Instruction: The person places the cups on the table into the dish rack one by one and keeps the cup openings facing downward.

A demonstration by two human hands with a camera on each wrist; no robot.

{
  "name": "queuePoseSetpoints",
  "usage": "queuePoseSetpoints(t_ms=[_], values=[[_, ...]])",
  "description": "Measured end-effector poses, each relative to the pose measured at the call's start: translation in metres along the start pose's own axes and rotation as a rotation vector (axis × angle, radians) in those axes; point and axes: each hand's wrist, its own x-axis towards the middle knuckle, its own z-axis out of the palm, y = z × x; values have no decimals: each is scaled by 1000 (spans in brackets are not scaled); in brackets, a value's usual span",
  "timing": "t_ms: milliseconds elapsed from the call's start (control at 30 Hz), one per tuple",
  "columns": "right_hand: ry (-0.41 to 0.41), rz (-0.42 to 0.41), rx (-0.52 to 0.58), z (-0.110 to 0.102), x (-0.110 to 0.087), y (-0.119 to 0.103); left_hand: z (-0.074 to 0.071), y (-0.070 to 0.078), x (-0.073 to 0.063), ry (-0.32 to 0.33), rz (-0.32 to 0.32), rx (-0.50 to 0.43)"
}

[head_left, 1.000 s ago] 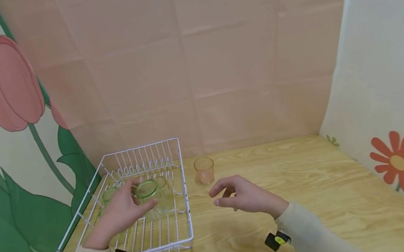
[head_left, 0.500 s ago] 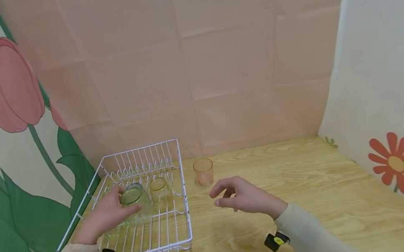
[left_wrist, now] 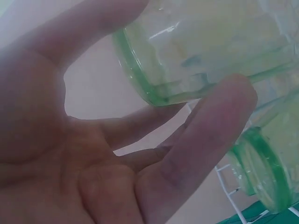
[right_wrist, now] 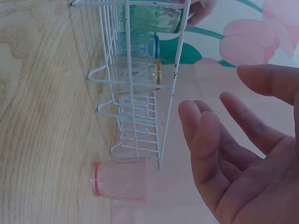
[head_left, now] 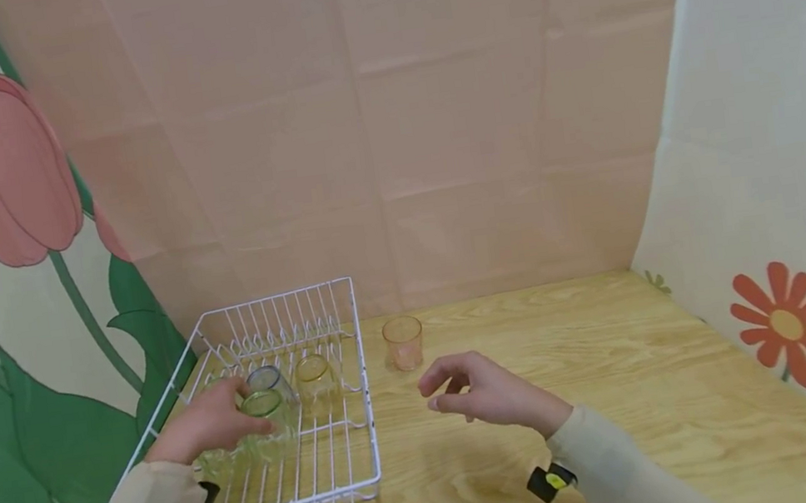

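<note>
My left hand (head_left: 208, 422) is low over the white wire dish rack (head_left: 366, 390), thumb and fingers gripping a green-tinted glass (head_left: 264, 411). In the left wrist view that glass (left_wrist: 210, 51) lies between thumb and fingers near its green end. Close behind it in the rack stand a blue-rimmed glass (head_left: 267, 377) and a yellow-rimmed glass (head_left: 316, 384). Another green glass (left_wrist: 266, 168) shows past the fingers in the left wrist view, mostly hidden by the hand in the head view. My right hand (head_left: 491, 392) hovers over the table, fingers loosely bent around nothing. Nearest to it is a pink-orange glass (head_left: 404, 345).
The pink-orange glass stands upright on the wood-grain table (head_left: 571, 331), just right of the rack. A pink cloth backdrop (head_left: 431, 114) closes off the back. Flower-printed panels stand on the left and right sides.
My left hand has carried the green glass leftward and toward me in the rack, then slightly lower. The blue-rimmed and yellow-rimmed glasses have come into clearer view. The right hand has stayed put.
</note>
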Motion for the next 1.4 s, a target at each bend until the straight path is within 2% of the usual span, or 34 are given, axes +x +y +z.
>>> queuePoseSetpoints(t_ms=[167,333,500,867,1167,1400], values=[[11,-16,-2,1,1,0,3,-6,5,3,-36,-5],[10,-8,-3,2,2,2,12,-16,9,38,-27,-14],[2,-6,-6,4,2,2,17,-20,10,46,-34,35],[-2,0,-6,7,2,4,24,-17,12,82,-71,26],[-25,6,-24,11,4,6,28,-20,15,95,-76,24],[-38,-48,-52,14,5,2,26,-15,14,84,-68,62]])
